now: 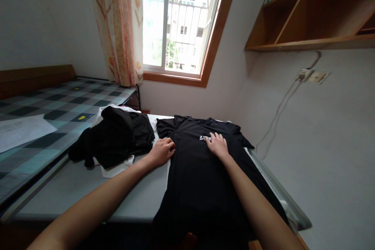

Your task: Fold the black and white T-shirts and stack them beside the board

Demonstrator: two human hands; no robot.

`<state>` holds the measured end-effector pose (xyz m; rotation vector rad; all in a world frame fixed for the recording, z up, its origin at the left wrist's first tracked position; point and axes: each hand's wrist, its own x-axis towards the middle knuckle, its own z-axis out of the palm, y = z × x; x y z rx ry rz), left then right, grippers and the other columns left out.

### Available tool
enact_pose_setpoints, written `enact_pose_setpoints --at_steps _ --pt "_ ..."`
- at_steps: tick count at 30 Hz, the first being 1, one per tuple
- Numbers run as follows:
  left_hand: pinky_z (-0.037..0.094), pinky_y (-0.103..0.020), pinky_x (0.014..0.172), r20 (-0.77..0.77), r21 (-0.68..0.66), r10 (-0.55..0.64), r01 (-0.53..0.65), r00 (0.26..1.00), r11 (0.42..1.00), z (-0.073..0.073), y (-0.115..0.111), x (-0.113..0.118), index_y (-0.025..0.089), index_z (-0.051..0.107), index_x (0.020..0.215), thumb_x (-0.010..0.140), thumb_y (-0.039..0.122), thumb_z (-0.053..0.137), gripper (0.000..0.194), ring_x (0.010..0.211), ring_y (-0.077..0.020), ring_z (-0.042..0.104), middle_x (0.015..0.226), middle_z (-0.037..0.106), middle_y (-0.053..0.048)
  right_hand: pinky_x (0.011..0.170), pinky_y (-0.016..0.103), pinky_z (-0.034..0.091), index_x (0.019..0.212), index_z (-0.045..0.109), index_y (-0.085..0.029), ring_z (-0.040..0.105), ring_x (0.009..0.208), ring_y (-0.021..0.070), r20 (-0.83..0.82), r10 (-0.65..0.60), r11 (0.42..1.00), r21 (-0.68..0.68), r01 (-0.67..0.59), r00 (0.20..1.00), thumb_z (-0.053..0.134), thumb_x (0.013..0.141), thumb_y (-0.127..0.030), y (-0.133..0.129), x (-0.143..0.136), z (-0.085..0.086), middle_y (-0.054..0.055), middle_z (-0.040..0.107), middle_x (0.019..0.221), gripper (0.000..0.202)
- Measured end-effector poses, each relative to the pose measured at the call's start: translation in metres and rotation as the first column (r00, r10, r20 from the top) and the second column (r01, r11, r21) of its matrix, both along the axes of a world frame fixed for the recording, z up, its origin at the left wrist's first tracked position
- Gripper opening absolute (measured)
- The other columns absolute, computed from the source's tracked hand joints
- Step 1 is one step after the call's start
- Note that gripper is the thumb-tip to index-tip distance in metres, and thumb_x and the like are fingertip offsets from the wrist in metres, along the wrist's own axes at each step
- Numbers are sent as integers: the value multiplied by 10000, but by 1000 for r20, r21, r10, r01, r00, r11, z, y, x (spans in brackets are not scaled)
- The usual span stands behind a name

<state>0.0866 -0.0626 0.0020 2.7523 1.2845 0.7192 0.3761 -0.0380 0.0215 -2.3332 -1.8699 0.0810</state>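
A black T-shirt point(199, 179) lies spread out on the white table point(131, 197), its collar toward the window and its lower part hanging over the near edge. White lettering point(202, 138) crosses its chest. My right hand point(217, 145) rests open on the chest, fingers spread and partly covering the print. At the shirt's left edge, just below the sleeve, my left hand point(161, 151) touches the cloth with loosely bent fingers and grips nothing that I can see. Crumpled black clothing point(117, 136) lies left of that hand, over a white cloth point(113, 170).
A bed with a checked cover point(73, 99) runs along the left, with a paper sheet point(25, 129) on it. Behind the table are a curtain point(123, 27) and a window point(184, 27). A wooden shelf point(295, 19) and a cabled socket point(305, 74) are on the right wall.
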Motion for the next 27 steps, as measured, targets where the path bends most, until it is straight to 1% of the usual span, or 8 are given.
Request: enact_pose_setpoints --at_steps 4,10,15,18,20,24,26,27 --pt "431 -359 964 67 -32 -52 54 996 998 -7 1 -1 199 641 1010 911 214 523 155 1058 -206 591 1113 663 -57 1153 482 134 1505 346 -211 158 1457 320 -80 -32 999 -22 30 996 274 959 -567 25 -9 -10 118 236 1588 656" --pt "424 -413 1005 27 -54 -4 5 1000 999 -5 -4 4 196 646 1076 937 241 484 218 1141 -226 583 1232 647 -64 1151 513 131 1479 403 -214 192 1449 330 -105 -41 998 41 45 994 310 940 -576 36 1 -29 124 271 1574 656" --pt "446 -379 972 -1 -24 18 -18 1000 1000 3 -4 1 201 654 1092 943 264 469 247 1115 -213 591 1216 651 -62 1131 530 209 1423 483 -156 283 1415 340 -134 92 982 174 -68 987 350 946 -522 35 13 -35 168 377 1514 615" --pt "418 -404 996 -44 69 145 -142 988 987 12 1 -9 207 655 1123 921 253 485 269 1170 -244 550 1252 626 -83 1121 464 283 1345 562 -122 365 1378 309 -146 186 951 276 -141 972 408 938 -457 37 22 -40 184 454 1457 549" --pt "332 -473 1064 -75 165 313 -298 947 940 19 6 -21 198 634 1186 899 227 492 322 1282 -292 454 1329 573 -116 1109 411 323 1272 620 -102 422 1342 284 -167 222 934 319 -160 961 432 929 -422 39 28 -43 196 508 1405 505" --pt "177 -551 1110 -104 256 671 -633 734 731 30 18 -51 85 520 1340 829 325 590 569 1396 -397 251 1451 422 -229 1088 380 363 1182 674 -96 484 1289 270 -211 230 928 340 -149 950 456 912 -390 43 34 -45 200 560 1343 455" --pt "198 -526 1095 -131 256 755 -713 643 652 35 22 -64 47 497 1351 804 406 619 665 1388 -413 244 1464 389 -255 1086 384 366 1172 680 -99 488 1285 274 -222 224 932 334 -142 949 470 902 -378 43 34 -44 197 562 1341 442" --pt "217 -510 1083 -147 255 770 -728 621 636 37 24 -70 50 516 1331 807 427 613 653 1368 -408 276 1455 401 -254 1086 386 365 1171 681 -98 488 1284 276 -226 220 935 328 -138 949 480 895 -372 43 34 -44 198 561 1341 438"
